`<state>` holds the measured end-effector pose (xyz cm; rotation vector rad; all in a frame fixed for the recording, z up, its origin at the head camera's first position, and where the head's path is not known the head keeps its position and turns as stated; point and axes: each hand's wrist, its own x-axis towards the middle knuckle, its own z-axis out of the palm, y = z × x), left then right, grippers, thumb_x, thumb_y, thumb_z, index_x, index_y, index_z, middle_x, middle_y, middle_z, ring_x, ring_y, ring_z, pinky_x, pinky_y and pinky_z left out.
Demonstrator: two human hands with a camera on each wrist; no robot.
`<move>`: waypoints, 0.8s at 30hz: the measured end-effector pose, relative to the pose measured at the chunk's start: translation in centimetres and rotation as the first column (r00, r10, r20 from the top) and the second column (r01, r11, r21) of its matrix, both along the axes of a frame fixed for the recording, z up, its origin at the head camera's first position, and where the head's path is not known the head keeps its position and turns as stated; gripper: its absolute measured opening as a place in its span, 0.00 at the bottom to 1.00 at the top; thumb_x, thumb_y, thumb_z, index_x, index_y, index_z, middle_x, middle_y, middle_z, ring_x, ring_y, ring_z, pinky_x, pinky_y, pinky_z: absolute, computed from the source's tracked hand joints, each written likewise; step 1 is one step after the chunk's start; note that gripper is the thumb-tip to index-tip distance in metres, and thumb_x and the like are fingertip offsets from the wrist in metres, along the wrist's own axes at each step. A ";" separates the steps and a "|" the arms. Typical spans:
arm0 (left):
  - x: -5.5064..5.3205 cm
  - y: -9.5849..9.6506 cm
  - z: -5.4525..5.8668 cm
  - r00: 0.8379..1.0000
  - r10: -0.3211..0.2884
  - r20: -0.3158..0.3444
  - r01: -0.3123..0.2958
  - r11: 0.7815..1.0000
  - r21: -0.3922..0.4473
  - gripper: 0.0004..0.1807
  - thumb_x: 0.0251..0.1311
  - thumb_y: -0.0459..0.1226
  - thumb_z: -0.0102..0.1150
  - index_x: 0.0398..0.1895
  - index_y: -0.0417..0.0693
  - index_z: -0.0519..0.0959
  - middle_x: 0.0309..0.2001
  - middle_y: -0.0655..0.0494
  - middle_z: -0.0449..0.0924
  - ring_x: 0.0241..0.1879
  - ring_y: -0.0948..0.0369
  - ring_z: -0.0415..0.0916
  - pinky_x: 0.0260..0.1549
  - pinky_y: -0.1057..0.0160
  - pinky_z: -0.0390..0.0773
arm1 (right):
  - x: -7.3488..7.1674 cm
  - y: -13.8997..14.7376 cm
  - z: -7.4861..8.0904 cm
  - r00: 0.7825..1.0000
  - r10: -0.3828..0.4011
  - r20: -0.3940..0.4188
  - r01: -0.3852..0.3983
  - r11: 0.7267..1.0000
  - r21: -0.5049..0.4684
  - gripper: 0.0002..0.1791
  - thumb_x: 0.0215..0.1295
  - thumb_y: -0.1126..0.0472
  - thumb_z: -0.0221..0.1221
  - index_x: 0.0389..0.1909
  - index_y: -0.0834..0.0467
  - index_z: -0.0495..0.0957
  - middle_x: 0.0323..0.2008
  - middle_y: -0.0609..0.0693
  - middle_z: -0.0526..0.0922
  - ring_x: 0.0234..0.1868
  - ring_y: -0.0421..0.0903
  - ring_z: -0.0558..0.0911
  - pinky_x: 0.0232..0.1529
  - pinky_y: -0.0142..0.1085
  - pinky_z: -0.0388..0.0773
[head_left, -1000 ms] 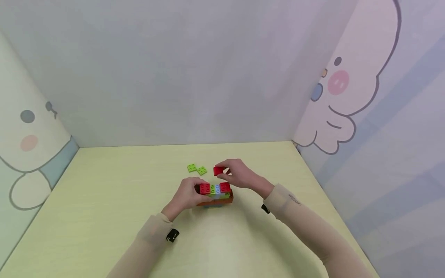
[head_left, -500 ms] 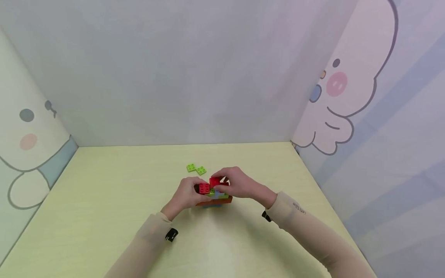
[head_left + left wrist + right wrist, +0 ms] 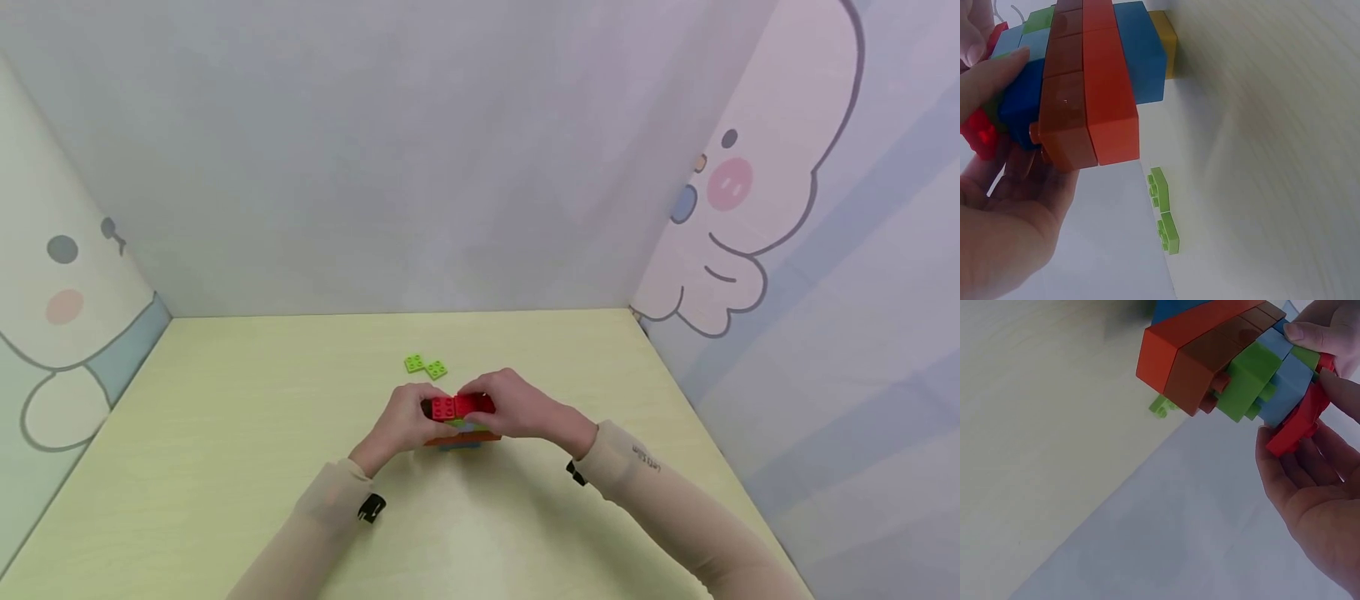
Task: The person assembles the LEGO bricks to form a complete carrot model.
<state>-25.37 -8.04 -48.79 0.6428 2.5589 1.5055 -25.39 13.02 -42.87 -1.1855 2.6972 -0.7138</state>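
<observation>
A stepped stack of toy building bricks (image 3: 1063, 106) stands on the table between the hands, with blue, orange-red and brown layers below and green, light blue and red bricks above. My left hand (image 3: 401, 421) grips its left end, thumb on the near side and fingers behind. A red brick (image 3: 443, 407) tops that end. My right hand (image 3: 521, 408) pinches another red brick (image 3: 467, 406) between thumb and fingers, low over the middle of the stack's top, right beside the first. The right hand hides most of the stack's right end in the head view.
Two flat lime-green bricks (image 3: 425, 366) lie on the pale yellow table (image 3: 262, 392) behind the stack. A grey backdrop (image 3: 390, 167) rises at the table's far edge, and side panels with cartoon animals stand left and right.
My right hand has brought the red brick down and toward me, from behind the stack onto its top next to the left red brick. The left hand has kept its grip.
</observation>
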 end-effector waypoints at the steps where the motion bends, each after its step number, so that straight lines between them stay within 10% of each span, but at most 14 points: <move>1: 0.0 0.0 0.0 1.000 -0.002 -0.001 0.002 1.000 0.001 0.15 0.40 0.35 0.78 0.34 0.51 0.85 0.31 0.63 0.79 0.32 0.60 0.74 0.31 0.62 0.76 | 0.0 0.0 0.0 1.000 0.002 -0.006 -0.002 1.000 0.006 0.13 0.61 0.58 0.65 0.46 0.57 0.82 0.36 0.40 0.81 0.29 0.35 0.75 0.30 0.27 0.73; 24: 0.3 0.1 0.4 1.000 0.020 0.014 -0.020 1.000 -0.013 0.14 0.40 0.33 0.78 0.32 0.51 0.85 0.29 0.62 0.78 0.31 0.60 0.73 0.32 0.60 0.75 | 0.0 -1.0 1.0 1.000 0.003 -0.017 -0.001 0.993 0.116 0.10 0.57 0.62 0.66 0.40 0.57 0.83 0.32 0.40 0.81 0.28 0.35 0.75 0.31 0.26 0.73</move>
